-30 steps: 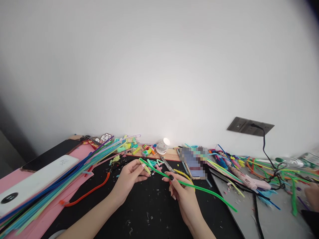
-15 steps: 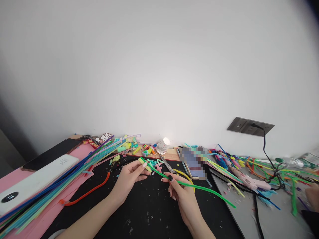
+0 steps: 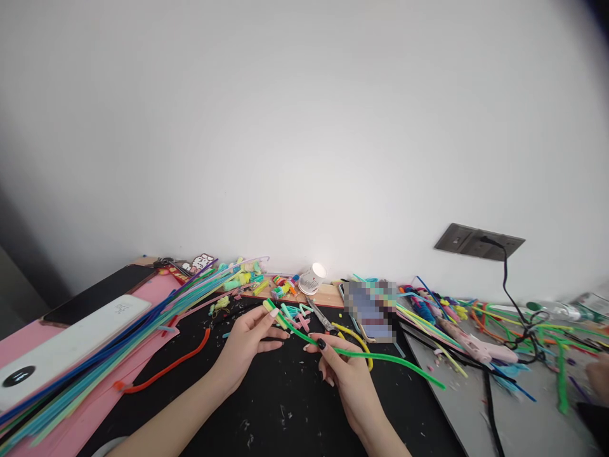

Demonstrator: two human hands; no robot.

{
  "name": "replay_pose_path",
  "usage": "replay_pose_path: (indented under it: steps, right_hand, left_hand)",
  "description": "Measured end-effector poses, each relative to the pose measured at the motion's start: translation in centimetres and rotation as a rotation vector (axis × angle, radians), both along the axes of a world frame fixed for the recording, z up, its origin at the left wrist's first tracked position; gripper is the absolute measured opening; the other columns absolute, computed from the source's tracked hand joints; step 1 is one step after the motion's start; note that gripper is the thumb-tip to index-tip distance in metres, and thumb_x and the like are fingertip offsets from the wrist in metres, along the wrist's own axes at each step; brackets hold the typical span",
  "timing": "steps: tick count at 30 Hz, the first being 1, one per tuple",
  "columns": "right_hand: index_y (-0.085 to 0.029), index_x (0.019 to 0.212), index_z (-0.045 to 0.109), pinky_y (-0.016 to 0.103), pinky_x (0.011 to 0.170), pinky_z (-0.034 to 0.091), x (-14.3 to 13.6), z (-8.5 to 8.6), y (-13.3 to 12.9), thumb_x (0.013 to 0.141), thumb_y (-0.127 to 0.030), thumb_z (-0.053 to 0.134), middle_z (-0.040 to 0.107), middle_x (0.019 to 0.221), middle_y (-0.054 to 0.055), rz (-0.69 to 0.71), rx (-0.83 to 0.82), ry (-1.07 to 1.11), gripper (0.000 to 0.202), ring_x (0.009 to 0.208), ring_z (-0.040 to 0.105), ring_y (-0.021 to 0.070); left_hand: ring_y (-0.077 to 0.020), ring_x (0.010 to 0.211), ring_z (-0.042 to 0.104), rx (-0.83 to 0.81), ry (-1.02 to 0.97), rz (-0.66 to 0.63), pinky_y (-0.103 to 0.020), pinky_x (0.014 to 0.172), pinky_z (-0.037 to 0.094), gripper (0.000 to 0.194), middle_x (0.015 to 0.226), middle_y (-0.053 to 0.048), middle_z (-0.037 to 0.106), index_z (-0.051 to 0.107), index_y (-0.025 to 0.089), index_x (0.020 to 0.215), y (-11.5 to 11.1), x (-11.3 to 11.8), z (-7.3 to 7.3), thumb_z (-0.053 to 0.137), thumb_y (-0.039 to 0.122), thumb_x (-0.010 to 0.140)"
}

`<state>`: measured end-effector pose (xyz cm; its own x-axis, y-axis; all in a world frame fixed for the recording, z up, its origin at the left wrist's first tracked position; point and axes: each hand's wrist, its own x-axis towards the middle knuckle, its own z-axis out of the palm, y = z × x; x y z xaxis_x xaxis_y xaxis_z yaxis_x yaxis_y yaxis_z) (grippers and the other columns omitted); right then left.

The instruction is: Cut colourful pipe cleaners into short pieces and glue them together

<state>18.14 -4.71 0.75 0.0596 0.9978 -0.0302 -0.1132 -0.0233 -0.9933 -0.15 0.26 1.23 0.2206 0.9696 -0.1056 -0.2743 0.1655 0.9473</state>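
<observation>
Soft light, wall point(image 3: 304, 158) brightest mid-frame, left edge dim, phone point(image 3: 375, 317) pixelated

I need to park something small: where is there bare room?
Mostly bare, lightly littered: the black mat between left forearm and right forearm; the grey tabletop right of the black cord. Crowded: along the wall, around paper cup and smartphone.

A black mat point(image 3: 290, 387) (flecked with pale scraps point(image 3: 249, 439)) bears scissors point(image 3: 320, 314) and a curved yellow stem point(image 3: 366, 347), the wooden strip point(image 3: 332, 295) behind it carries a paper cup point(image 3: 311, 280), and the grey surface point(image 3: 533, 431) at right holds a pink glue gun point(image 3: 471, 343).
</observation>
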Motion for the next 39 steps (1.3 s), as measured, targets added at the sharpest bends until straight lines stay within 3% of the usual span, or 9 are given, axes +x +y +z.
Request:
replay_pose_path:
  steps: [12,39]
  right_hand:
    - [-0.016,0.089,0.07,0.018,0.04,0.027,-0.3,0.1,0.0,0.076,-0.038,0.064,0.068,0.076,0.007,0.011,-0.021,-0.013,0.026,0.046,0.044,0.0055]
    - [-0.014,0.091,0.069,0.019,0.042,0.027,-0.6,0.6,-0.3,0.076,-0.039,0.063,0.068,0.077,0.008,0.034,-0.058,-0.019,0.03,0.046,0.042,0.007]
  left_hand:
    - [-0.0195,0.078,0.064,-0.023,-0.05,0.003,-0.033,0.073,0.053,0.028,0.078,-0.002,0.059,0.059,0.017,0.09,0.0,0.0,-0.3,0.061,0.042,0.076]
    - [-0.0143,0.076,0.057,-0.087,-0.122,-0.05,-0.025,0.077,0.048,0.021,0.072,-0.004,0.062,0.069,0.014,0.073,0.2,0.3,-1.3,0.072,0.034,0.068]
